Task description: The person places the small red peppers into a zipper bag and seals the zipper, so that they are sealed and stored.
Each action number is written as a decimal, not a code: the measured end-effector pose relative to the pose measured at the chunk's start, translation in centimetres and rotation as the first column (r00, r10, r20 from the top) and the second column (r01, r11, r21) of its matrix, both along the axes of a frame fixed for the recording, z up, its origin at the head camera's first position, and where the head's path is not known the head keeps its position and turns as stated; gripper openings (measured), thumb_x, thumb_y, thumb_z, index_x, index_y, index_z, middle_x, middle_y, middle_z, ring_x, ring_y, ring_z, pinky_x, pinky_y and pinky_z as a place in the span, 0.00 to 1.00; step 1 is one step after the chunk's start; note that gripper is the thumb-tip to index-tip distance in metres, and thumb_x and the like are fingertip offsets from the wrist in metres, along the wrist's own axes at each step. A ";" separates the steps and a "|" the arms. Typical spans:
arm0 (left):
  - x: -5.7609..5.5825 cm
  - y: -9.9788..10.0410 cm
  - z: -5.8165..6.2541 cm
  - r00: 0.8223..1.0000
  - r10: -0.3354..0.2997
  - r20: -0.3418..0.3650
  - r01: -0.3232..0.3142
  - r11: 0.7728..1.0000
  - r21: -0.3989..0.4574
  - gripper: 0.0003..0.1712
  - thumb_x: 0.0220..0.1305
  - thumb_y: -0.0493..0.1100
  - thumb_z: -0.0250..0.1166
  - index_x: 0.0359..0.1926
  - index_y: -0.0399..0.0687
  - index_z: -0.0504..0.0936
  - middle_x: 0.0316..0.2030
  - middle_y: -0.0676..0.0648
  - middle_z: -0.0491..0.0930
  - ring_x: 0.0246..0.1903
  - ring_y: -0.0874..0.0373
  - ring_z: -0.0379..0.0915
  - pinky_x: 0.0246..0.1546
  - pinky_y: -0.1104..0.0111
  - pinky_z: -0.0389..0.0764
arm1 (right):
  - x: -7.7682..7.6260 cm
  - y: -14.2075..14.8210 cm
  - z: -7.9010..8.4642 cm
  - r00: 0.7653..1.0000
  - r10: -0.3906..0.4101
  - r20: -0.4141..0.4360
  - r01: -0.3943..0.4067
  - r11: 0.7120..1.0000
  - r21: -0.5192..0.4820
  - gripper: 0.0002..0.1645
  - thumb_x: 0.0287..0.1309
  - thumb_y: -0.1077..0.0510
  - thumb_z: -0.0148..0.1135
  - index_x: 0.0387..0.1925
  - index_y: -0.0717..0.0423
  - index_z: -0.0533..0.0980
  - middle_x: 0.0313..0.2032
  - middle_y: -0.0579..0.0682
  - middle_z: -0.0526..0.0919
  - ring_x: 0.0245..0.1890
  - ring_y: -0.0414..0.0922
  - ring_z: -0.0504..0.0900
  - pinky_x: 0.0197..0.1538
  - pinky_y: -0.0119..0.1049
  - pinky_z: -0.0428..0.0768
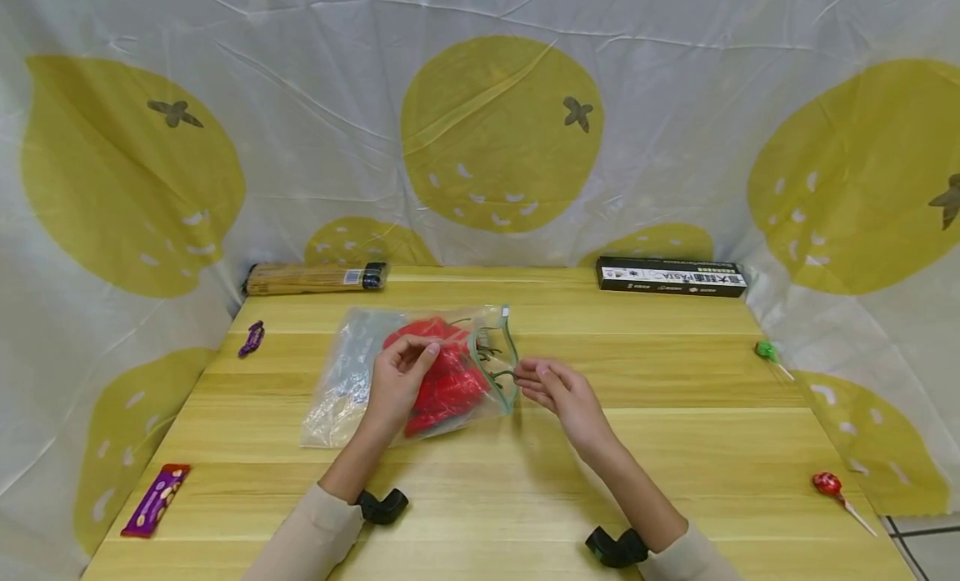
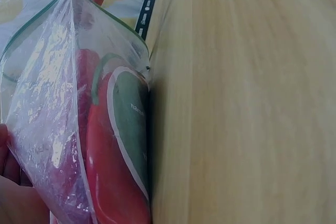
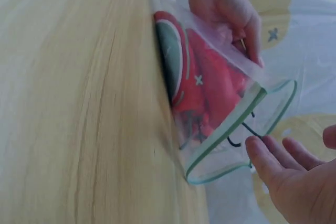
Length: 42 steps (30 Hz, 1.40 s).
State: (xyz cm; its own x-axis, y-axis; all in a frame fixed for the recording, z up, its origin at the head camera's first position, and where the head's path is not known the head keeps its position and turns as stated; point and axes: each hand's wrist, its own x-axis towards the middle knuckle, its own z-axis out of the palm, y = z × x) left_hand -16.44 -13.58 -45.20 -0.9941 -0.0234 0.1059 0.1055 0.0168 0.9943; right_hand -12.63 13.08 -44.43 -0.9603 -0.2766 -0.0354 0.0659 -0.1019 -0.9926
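Observation:
A clear zip bag (image 1: 352,373) with a green-edged mouth lies at the middle of the table, its mouth spread toward the right. Inside it are several red peppers (image 1: 450,381) with thin, curved dark green stems; a green printed patch (image 2: 128,119) shows on the bag's underside. My left hand (image 1: 397,385) pinches the bag's upper film between thumb and fingers. Beside the mouth, my right hand (image 1: 562,398) has its fingers loosely extended. In the right wrist view its fingertips (image 3: 254,142) are close to a stem; whether they touch it is unclear.
Noodles in a clear pack (image 1: 315,278) and a black pasta box (image 1: 671,277) lie along the back edge. At left are a small purple candy (image 1: 252,339) and a purple chocolate bar (image 1: 155,500). Green (image 1: 765,350) and red lollipops (image 1: 827,483) lie at right.

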 end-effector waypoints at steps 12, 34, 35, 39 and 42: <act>0.7 0.5 1.2 1.000 0.018 -0.025 -0.018 1.000 0.001 0.12 0.64 0.43 0.66 0.44 0.38 0.82 0.41 0.46 0.84 0.45 0.58 0.79 0.52 0.73 0.79 | 0.5 -2.0 0.3 0.999 0.046 -0.023 -0.047 0.999 -0.024 0.33 0.75 0.43 0.42 0.63 0.67 0.65 0.63 0.67 0.71 0.66 0.57 0.71 0.65 0.45 0.72; 0.1 0.1 0.1 0.996 0.024 -0.084 -0.023 1.000 0.020 0.15 0.64 0.46 0.66 0.44 0.37 0.81 0.41 0.46 0.83 0.43 0.58 0.78 0.48 0.74 0.80 | -4.7 -0.3 -3.5 0.971 -0.200 -0.133 0.239 0.839 0.490 0.19 0.63 0.57 0.63 0.54 0.60 0.77 0.44 0.51 0.84 0.44 0.46 0.84 0.46 0.38 0.84; 0.0 0.0 -0.2 0.995 0.027 -0.094 -0.024 0.999 0.026 0.16 0.64 0.47 0.66 0.44 0.37 0.81 0.41 0.46 0.83 0.42 0.57 0.78 0.48 0.74 0.80 | -4.9 -0.3 -3.7 0.974 -0.186 -0.127 0.225 0.834 0.504 0.19 0.63 0.57 0.63 0.54 0.60 0.77 0.44 0.51 0.84 0.44 0.47 0.84 0.44 0.38 0.84; -0.3 -0.3 -1.0 0.994 0.036 -0.103 -0.032 0.998 0.048 0.17 0.64 0.47 0.66 0.44 0.37 0.81 0.41 0.47 0.83 0.43 0.57 0.79 0.49 0.74 0.80 | -5.5 -0.9 -4.2 0.985 -0.129 -0.117 0.173 0.812 0.558 0.19 0.61 0.59 0.64 0.53 0.59 0.78 0.43 0.52 0.84 0.44 0.48 0.84 0.44 0.38 0.84; -0.2 -0.4 -0.8 0.994 0.040 -0.098 -0.035 0.998 0.051 0.17 0.64 0.47 0.66 0.44 0.37 0.81 0.41 0.48 0.84 0.43 0.58 0.79 0.50 0.74 0.80 | -6.1 -1.2 -4.3 0.984 -0.109 -0.139 0.171 0.785 0.596 0.16 0.60 0.60 0.65 0.49 0.59 0.80 0.39 0.50 0.85 0.41 0.46 0.85 0.44 0.39 0.84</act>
